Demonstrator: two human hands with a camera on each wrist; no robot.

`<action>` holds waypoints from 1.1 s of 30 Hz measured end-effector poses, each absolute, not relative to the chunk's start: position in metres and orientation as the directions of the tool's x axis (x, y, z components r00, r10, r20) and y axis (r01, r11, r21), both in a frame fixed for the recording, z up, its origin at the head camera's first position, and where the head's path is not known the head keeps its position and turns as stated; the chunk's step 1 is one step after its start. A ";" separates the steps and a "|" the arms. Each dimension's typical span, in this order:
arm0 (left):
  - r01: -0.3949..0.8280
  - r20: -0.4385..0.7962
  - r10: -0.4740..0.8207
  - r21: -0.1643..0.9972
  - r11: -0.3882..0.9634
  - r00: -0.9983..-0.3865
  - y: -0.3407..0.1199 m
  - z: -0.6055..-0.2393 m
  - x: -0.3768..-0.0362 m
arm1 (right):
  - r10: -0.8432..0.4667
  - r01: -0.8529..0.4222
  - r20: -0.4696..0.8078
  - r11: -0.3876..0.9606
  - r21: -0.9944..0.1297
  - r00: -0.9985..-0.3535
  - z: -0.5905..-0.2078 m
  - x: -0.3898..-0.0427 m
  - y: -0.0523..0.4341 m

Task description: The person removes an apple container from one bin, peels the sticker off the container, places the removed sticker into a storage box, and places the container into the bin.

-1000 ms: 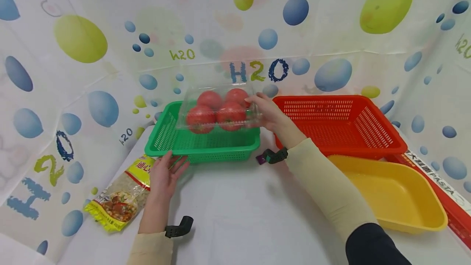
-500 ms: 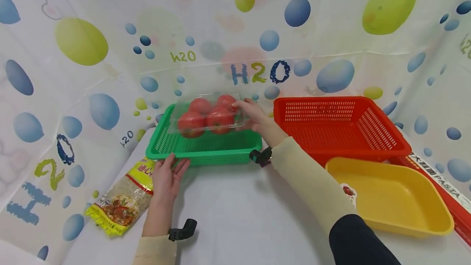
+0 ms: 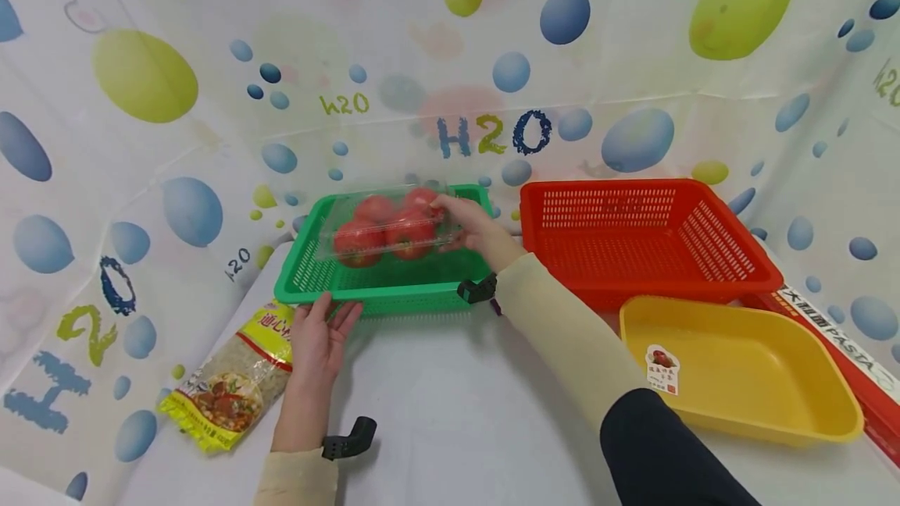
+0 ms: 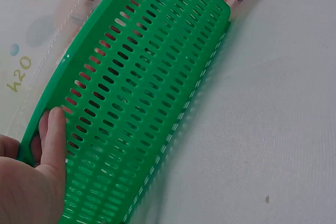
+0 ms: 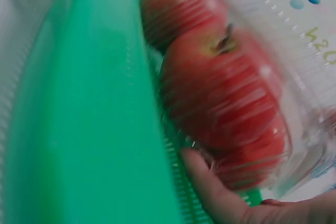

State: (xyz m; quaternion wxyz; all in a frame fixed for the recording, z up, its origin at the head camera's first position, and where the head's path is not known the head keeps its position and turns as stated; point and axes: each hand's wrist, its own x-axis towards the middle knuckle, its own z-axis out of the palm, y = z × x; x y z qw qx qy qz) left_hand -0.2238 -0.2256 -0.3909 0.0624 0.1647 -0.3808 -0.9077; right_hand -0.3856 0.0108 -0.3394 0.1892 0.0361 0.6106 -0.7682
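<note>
My right hand [image 3: 474, 229] grips the right end of a clear plastic box [image 3: 325, 244] with several red apples [image 3: 410, 234] inside. The box overlaps the inside of a green slotted basket [image 3: 380, 303], tilted with its near side lower. In the right wrist view, stems show on the apples [image 5: 215, 87], and the thumb [image 5: 210, 187] lies along the box beside the green wall. My left hand [image 3: 319, 342] holds the basket's front rim near its left corner. From the left wrist, its fingers [image 4: 54, 137] show against the slotted outer wall, with the thumb across the rim.
A yellow-ended bag of dry food [image 3: 235, 381] lies left of my left forearm. On the right stand a red slotted basket [image 3: 647, 287] and a yellow tray [image 3: 745, 365] with a sticker. A long red pasta pack [image 3: 844, 342] lies behind the tray. Patterned cloth hangs behind.
My right hand has carried the box of apples left and down, deeper over the green basket. The left hand stays at the basket's front rim.
</note>
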 end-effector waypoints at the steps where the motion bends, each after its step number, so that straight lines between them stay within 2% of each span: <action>1: -0.009 -0.249 -0.238 0.709 -0.705 -0.939 -0.226 -0.391 -0.224 | -0.248 0.341 -0.294 -0.175 -0.924 -0.923 -0.341 -0.386 0.009; 15: 0.049 -0.197 -0.259 0.700 -0.713 -0.946 -0.221 -0.395 -0.228 | -0.235 0.423 -0.398 -0.065 -0.904 -0.887 -0.358 -0.387 0.003; 21: 0.061 -0.200 -0.277 0.699 -0.712 -0.940 -0.223 -0.396 -0.226 | -0.209 0.396 -0.394 0.030 -0.918 -0.895 -0.359 -0.382 -0.001; 27: 0.055 -0.199 -0.275 0.708 -0.704 -0.941 -0.222 -0.394 -0.226 | -0.218 0.355 -0.393 0.197 -0.914 -0.893 -0.361 -0.380 0.001; 33: 0.066 -0.182 -0.278 0.716 -0.695 -0.943 -0.221 -0.395 -0.227 | -0.252 0.369 -0.417 0.217 -0.904 -0.873 -0.358 -0.377 0.000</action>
